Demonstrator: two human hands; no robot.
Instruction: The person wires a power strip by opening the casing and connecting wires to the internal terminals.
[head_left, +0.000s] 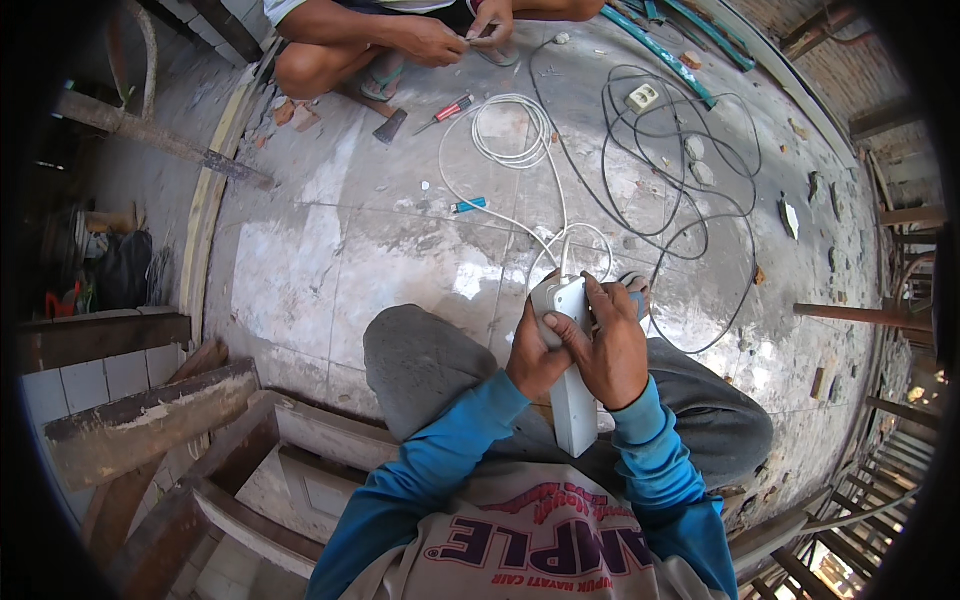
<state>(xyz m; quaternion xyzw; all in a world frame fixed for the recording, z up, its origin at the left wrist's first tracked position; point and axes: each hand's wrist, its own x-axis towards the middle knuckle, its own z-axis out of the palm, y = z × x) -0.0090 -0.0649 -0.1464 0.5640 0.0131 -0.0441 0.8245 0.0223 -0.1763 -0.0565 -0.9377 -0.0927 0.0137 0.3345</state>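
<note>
**Hands clamp a power strip over the lap**

Both hands grip one long white plastic power strip (pixel 572 380) held upright between the knees: the left hand (pixel 535 355) wraps its upper edge, the right hand (pixel 610 350) presses fingers across its face. One white cable (pixel 505 125) runs from its top to a coil on the tiled floor (pixel 350 250). A slip could yank that cable loose. Beyond lie one tangled black cable (pixel 680 140), one red-handled screwdriver (pixel 447 112), and a second person's two hands (pixel 465 35).
</note>
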